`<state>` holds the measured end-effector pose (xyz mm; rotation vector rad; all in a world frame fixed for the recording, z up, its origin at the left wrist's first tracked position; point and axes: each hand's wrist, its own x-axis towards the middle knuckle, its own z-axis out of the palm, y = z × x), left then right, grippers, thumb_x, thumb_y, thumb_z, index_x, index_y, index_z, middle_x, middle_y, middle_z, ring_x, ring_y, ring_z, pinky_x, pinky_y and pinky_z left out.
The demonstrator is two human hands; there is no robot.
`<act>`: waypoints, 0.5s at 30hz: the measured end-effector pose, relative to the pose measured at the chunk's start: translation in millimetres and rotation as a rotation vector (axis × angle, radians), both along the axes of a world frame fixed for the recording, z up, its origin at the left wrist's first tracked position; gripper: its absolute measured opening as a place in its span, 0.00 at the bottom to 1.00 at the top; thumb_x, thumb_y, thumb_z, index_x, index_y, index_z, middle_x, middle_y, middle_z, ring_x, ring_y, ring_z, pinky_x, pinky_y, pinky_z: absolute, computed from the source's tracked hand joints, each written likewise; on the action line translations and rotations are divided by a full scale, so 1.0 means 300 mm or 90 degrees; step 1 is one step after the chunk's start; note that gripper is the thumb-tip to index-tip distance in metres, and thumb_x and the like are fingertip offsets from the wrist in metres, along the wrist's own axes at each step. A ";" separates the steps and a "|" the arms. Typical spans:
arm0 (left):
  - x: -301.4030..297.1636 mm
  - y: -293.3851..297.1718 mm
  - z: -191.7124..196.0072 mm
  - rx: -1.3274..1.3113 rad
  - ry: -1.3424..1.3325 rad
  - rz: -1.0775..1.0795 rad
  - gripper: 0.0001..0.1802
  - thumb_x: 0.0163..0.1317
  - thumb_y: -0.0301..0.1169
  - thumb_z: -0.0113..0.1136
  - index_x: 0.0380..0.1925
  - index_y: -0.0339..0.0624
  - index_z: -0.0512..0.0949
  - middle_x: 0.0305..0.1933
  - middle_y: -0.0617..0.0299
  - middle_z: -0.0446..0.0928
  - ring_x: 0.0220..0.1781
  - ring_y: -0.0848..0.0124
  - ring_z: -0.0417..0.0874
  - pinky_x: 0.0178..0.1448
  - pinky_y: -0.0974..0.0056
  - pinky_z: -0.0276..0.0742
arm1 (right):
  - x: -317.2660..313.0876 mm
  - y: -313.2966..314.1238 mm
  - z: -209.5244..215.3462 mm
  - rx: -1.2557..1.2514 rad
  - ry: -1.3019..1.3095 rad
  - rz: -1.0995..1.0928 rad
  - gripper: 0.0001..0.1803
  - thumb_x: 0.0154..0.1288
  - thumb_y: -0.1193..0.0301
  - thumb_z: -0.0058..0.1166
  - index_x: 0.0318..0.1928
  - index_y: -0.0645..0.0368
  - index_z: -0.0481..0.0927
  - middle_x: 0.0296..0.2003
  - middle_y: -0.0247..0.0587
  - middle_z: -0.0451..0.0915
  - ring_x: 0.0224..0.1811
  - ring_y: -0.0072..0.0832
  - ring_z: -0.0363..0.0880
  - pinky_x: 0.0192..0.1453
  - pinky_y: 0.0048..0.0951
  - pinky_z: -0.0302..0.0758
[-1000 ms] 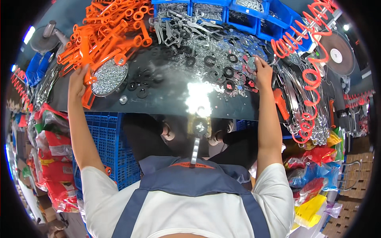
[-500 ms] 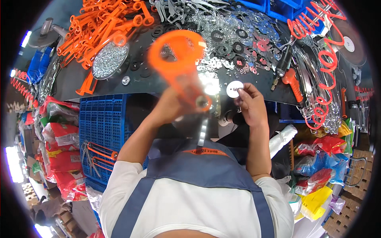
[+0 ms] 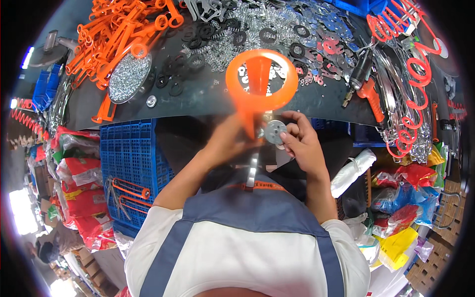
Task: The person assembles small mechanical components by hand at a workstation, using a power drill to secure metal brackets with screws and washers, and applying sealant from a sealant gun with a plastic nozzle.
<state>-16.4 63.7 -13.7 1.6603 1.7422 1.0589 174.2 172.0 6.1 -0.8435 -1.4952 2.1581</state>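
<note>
One lettered patch (image 3: 273, 187), left hand (image 3: 227, 140) holding handle (image 3: 258, 102), right hand (image 3: 305, 143) holding disc (image 3: 274, 131)

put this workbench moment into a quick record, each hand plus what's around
left hand: holds orange part, ring end up; hand blurred
right hand: pinches round metal disc beside it
far left of bench: heap of orange parts
right of bench: black power tool
below bench, left: blue crate
</note>
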 end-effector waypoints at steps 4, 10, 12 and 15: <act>0.002 -0.011 -0.069 -0.023 -0.056 0.068 0.25 0.43 0.30 0.73 0.43 0.43 0.74 0.39 0.57 0.76 0.39 0.64 0.79 0.44 0.61 0.74 | -0.077 -0.027 -0.053 0.176 0.008 0.008 0.19 0.62 0.75 0.52 0.51 0.65 0.62 0.30 0.41 0.77 0.28 0.24 0.74 0.33 0.25 0.72; -0.014 -0.013 -0.128 0.033 -0.039 0.046 0.25 0.43 0.31 0.74 0.43 0.45 0.76 0.45 0.56 0.78 0.46 0.59 0.80 0.49 0.60 0.75 | -0.115 0.004 0.020 0.365 -0.122 0.108 0.21 0.64 0.73 0.51 0.53 0.66 0.58 0.29 0.58 0.79 0.32 0.46 0.81 0.35 0.36 0.74; -0.007 -0.003 -0.105 0.108 0.019 0.007 0.24 0.42 0.31 0.74 0.42 0.44 0.77 0.45 0.57 0.78 0.46 0.60 0.80 0.49 0.61 0.74 | -0.123 0.011 -0.017 0.429 -0.131 0.131 0.22 0.64 0.72 0.51 0.53 0.66 0.58 0.30 0.58 0.79 0.32 0.49 0.80 0.34 0.38 0.74; -0.018 -0.008 -0.152 0.129 0.037 -0.030 0.21 0.43 0.29 0.72 0.39 0.42 0.78 0.45 0.58 0.78 0.45 0.62 0.80 0.49 0.61 0.73 | -0.123 -0.004 -0.022 0.536 -0.139 0.119 0.23 0.63 0.70 0.53 0.53 0.65 0.59 0.29 0.57 0.79 0.32 0.53 0.79 0.32 0.43 0.73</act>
